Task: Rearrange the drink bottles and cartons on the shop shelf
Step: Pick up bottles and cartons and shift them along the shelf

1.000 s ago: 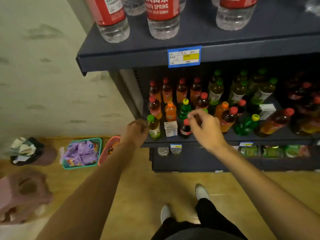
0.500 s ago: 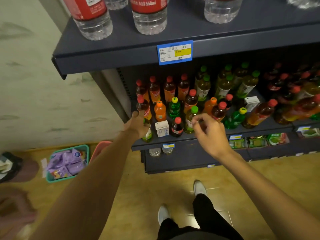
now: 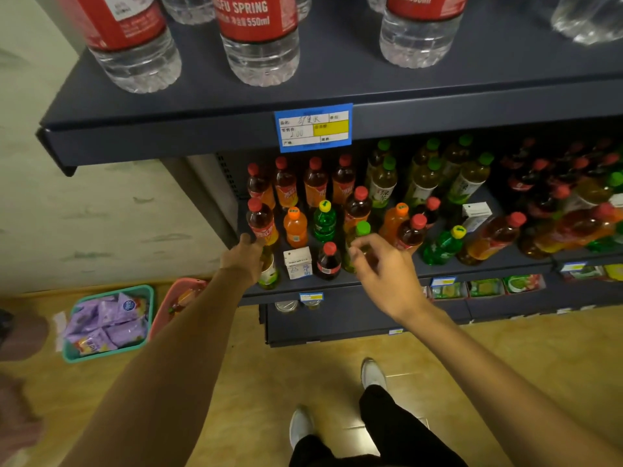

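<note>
My left hand (image 3: 244, 257) grips the top of a green tea bottle (image 3: 269, 276) at the front left corner of the middle shelf (image 3: 337, 287); its cap is hidden under my fingers. My right hand (image 3: 379, 264) hovers with loosely curled fingers just in front of a green-capped tea bottle (image 3: 360, 230) and holds nothing. Between my hands stand a white carton (image 3: 297, 262) and a small cola bottle (image 3: 328, 261). Behind them are an orange soda (image 3: 295, 227), a green soda (image 3: 324, 220) and red-capped tea bottles (image 3: 261, 224).
Water bottles (image 3: 259, 45) line the upper shelf, whose edge carries a blue price tag (image 3: 313, 128). More bottles, some lying down, crowd the shelf's right side (image 3: 488, 234). A teal basket (image 3: 108, 323) and a pink basket (image 3: 175, 298) sit on the floor at left.
My left hand has closed over the cap of the front-left bottle. My right hand has come off the green-capped bottle, which now stands beside the cola, and its fingers have loosened.
</note>
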Demonstrator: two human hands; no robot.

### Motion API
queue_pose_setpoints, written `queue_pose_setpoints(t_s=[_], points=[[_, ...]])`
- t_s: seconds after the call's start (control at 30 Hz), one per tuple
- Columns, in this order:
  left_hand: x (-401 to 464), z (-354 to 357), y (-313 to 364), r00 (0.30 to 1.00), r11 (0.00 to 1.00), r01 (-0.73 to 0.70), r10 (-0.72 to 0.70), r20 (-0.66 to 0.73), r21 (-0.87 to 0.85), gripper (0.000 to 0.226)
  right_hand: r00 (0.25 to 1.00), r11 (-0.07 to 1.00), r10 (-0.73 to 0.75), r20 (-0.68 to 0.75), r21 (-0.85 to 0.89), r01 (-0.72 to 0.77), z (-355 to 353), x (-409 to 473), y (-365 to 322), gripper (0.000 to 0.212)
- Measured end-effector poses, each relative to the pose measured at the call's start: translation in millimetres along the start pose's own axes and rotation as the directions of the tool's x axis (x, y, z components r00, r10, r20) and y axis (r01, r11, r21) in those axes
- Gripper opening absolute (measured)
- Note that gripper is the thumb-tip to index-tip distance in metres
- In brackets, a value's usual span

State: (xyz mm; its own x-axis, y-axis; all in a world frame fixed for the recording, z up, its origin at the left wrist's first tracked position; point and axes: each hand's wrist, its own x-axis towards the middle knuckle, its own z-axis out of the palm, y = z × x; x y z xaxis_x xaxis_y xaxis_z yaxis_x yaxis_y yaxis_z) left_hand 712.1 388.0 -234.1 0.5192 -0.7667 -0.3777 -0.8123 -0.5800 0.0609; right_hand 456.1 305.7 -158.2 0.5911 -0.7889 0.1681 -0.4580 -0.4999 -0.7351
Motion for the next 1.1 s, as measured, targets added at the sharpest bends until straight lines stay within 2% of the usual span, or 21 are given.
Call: queue_pose_setpoints(t_s=[0.3, 0.63, 0.9, 1.1], points=[[-12, 10, -13, 0.999, 0.999, 0.041, -0.04, -0.033, 0.019, 0.04, 1.0, 0.999, 0.01, 0.029, -0.033, -0.009, 2, 0, -2, 0.01], [-87, 10, -31, 0.984, 0.996, -0.061, 0.071, -0.165, 0.068, 0.044, 0.999, 0.995, 0.031, 0.006, -0.1, -0.031, 15, -40, -19, 0.013], [-107, 6, 18, 0.936, 0.962, -0.271, 0.268, -0.229, 0.018, 0.042, 0.968, 0.961, 0.204, -0.15, -0.158, -0.227, -26, -82, 14, 0.015], [-113, 4, 83, 0.884, 0.929, -0.359, 0.307, -0.351, -0.092, 0.037, 0.944, 0.927, 0.265, -0.198, -0.217, -0.306, -69, -64, 65, 0.018]])
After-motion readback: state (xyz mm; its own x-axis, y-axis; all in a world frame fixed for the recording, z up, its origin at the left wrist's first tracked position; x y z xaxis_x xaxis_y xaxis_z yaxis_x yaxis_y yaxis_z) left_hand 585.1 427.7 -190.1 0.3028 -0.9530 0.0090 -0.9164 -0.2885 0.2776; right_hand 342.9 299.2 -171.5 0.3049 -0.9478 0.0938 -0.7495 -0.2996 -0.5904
